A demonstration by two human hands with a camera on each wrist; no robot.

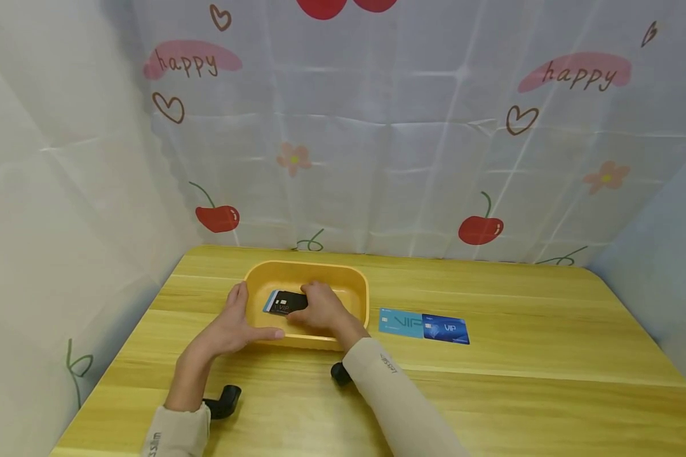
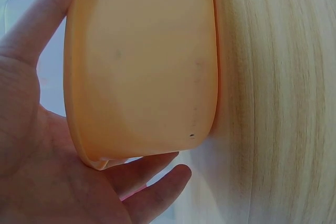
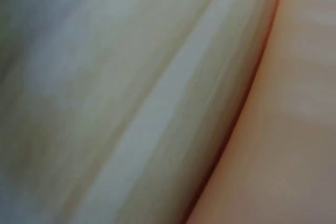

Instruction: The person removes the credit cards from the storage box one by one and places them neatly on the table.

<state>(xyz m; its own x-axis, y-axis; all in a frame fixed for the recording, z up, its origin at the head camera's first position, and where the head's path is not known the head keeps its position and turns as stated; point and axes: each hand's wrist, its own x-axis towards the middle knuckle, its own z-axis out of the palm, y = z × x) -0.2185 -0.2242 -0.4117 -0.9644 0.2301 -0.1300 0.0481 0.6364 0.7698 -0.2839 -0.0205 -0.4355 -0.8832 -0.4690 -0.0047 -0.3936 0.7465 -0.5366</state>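
A yellow plastic bin (image 1: 305, 341) sits on the wooden table. My left hand (image 1: 227, 327) holds its left end, the thumb along the front rim and the fingers round the side. In the left wrist view that hand (image 2: 44, 145) spans the bin's outer wall (image 2: 142, 66). Inside the bin, my right hand (image 1: 322, 308) grips the right end of a black VIP card (image 1: 286, 303). A light-blue card edge (image 1: 269, 301) shows beneath the black card at its left. The right wrist view is blurred and shows only the bin's wall (image 3: 278, 145) beside the table, no fingers.
Right of the bin, a teal VIP card (image 1: 400, 322) and a dark-blue VIP card (image 1: 446, 329) lie side by side on the table (image 1: 526, 317). Black wrist-camera parts (image 1: 224, 402) protrude near the left forearm. A printed curtain (image 1: 377, 171) hangs behind the table.
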